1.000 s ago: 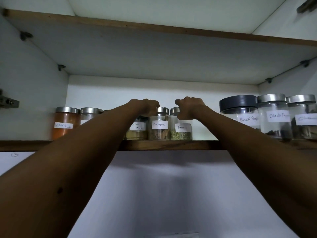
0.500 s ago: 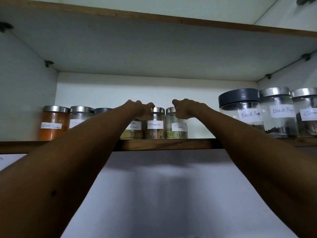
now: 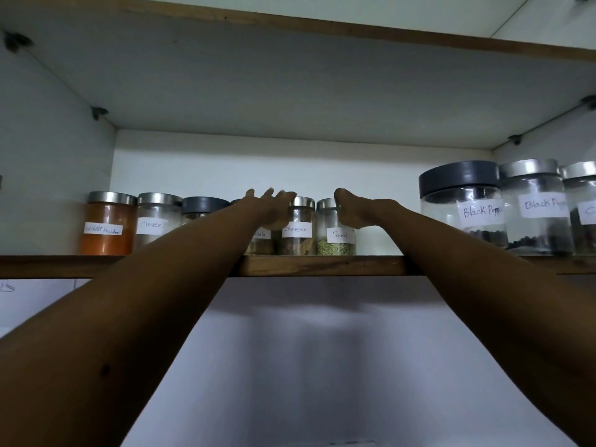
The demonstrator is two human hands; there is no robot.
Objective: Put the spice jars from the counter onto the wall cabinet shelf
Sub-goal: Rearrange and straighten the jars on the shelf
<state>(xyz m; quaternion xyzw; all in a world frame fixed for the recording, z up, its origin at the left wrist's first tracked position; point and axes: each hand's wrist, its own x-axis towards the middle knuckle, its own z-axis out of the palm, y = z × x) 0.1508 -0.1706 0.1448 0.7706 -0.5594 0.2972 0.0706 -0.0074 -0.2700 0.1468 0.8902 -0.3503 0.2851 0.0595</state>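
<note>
The wooden-edged wall cabinet shelf [image 3: 322,266] carries a row of labelled glass spice jars. In the middle stand a masala jar [image 3: 259,245], a cinnamon jar [image 3: 298,240] and a fennel jar [image 3: 335,245], all upright with steel lids. My left hand [image 3: 271,204] reaches over the masala jar with its fingers straightened, beside the cinnamon lid, and hides the masala jar's top. My right hand [image 3: 354,211] is curled round the top of the fennel jar from its right side.
At the shelf's left stand an orange chilli powder jar [image 3: 108,227], a cloves jar [image 3: 154,221] and a dark-lidded jar [image 3: 201,206]. Two large black pepper jars [image 3: 464,208] [image 3: 535,208] and another jar [image 3: 580,201] fill the right. A gap lies between the fennel jar and the large jars. Another shelf hangs overhead.
My left hand has uncurled from the jar top and its fingers now lie straight. My right hand stays on the fennel jar. The view has shifted slightly.
</note>
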